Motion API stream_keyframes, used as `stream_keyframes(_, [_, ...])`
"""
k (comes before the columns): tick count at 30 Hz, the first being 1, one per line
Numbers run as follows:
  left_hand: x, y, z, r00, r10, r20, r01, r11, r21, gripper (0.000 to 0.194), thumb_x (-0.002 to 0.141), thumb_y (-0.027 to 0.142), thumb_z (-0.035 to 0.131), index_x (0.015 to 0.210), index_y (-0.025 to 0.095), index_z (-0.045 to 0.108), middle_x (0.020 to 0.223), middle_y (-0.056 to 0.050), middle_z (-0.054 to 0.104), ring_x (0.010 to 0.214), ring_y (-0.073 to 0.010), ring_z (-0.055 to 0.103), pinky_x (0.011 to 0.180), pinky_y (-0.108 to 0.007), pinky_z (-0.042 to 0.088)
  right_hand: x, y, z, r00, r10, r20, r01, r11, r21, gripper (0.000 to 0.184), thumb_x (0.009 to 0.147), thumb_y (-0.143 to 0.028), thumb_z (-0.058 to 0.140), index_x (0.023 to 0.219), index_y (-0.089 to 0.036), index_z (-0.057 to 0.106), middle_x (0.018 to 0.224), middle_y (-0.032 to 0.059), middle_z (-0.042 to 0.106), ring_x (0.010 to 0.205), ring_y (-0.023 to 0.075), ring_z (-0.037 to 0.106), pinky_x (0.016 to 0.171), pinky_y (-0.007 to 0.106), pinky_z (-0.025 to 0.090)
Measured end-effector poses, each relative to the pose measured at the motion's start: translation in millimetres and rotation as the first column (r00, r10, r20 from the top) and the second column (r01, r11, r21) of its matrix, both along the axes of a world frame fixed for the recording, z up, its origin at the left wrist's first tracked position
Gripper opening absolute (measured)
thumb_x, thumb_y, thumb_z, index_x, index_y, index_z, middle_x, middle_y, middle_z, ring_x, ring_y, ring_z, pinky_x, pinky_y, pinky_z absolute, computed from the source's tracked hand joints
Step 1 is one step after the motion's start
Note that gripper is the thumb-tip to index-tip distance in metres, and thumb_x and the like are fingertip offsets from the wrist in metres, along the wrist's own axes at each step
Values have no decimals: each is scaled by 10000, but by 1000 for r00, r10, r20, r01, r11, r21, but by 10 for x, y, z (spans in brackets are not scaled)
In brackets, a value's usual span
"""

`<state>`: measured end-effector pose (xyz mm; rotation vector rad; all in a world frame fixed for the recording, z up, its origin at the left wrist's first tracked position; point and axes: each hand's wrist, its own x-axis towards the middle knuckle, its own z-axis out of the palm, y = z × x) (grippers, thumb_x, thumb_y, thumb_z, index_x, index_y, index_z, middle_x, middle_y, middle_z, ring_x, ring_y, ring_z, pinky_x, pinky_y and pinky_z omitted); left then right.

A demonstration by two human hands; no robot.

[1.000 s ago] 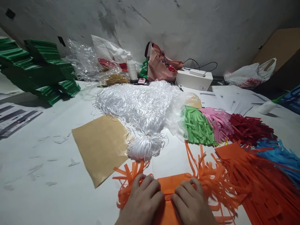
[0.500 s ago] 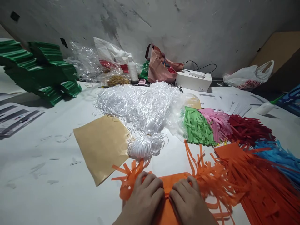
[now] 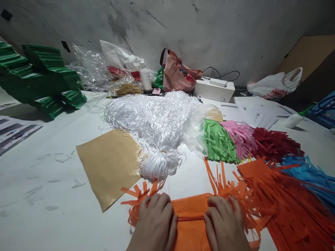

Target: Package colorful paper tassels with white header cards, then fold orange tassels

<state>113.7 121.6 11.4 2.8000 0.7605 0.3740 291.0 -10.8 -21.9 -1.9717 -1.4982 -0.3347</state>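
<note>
A sheet of orange tissue paper lies on the white table in front of me, with fringed strips at both sides and a narrow rolled fold running across it. My left hand grips the left part of that fold, fingers curled down over it. On the right part, my right hand holds the same fold with bent fingers. Both thumbs are partly tucked against the paper. Just beyond lies a bundle of white string; left of it rests a brown paper sheet.
To the right lie fringed paper bunches in green, pink, dark red, blue and orange. A white string heap, a white bottle and a white box stand toward the wall. Green cut-outs are far left.
My hands have moved apart along the fold, left hand leftward and right hand rightward, baring more orange paper between them. The view has shifted slightly.
</note>
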Motion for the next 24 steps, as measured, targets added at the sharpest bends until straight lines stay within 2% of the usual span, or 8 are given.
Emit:
stream_keyframes(3, [-3,-13,0,999,29,16,-29,1000,3,159,913,119,499,829,218,589,907,-33,620,858,-240,554,863,-469,369,-38,28,-11,999,-34,3,34,999,-36,170,901,-133,489,771,-233,534,986,23,688,980,221,629,1101,465,244])
stream_keyframes(5, [-18,-35,-21,998,-23,58,22,999,23,134,888,118,535,821,222,588,921,-26,631,867,-230,548,920,-482,346,-47,35,10,999,-28,40,30,998,-46,183,919,-127,465,807,-236,561,988,28,688,986,225,620,1095,474,236])
stream_keyframes(8, [-19,-77,-71,981,-147,127,133,984,114,114,880,158,589,792,231,593,837,1,632,867,-221,541,1030,-500,275,-57,40,55,990,75,117,-73,997,-22,251,970,-141,397,841,-237,589,944,32,683,1001,226,601,1113,487,204])
stream_keyframes(12, [68,-84,-134,974,-192,116,155,950,270,176,878,117,607,734,219,611,751,6,604,824,-213,521,1083,-500,237,-87,84,63,969,177,173,-182,983,15,315,987,-115,350,818,-212,598,834,27,660,938,216,589,1124,482,191])
stream_keyframes(16, [161,-8,-163,987,-111,112,84,971,222,232,864,96,643,662,194,588,721,1,600,718,-193,498,872,-432,364,-133,196,-28,923,199,329,-207,978,-10,260,937,-79,410,914,-195,642,809,33,646,891,233,589,1097,488,217])
stream_keyframes(20, [182,-49,-273,986,-125,108,102,975,198,160,914,229,659,759,197,634,808,-25,677,770,-194,576,769,-379,420,-58,277,-93,891,222,397,-251,968,21,286,924,-66,423,736,-214,579,674,12,580,730,209,561,938,407,352])
stream_keyframes(22, [204,-129,-404,974,-206,90,187,964,187,179,924,275,664,759,208,641,732,-4,688,706,-153,600,700,-298,464,82,280,-38,882,245,404,-292,954,60,300,944,-74,419,757,-221,601,694,14,617,744,197,592,873,365,390])
stream_keyframes(24, [223,-194,-544,978,-197,67,185,970,155,176,895,342,705,780,215,665,672,11,700,588,-111,590,547,-217,461,262,281,84,885,228,407,-315,935,163,303,973,-99,408,889,-235,666,825,35,694,826,197,637,848,355,417])
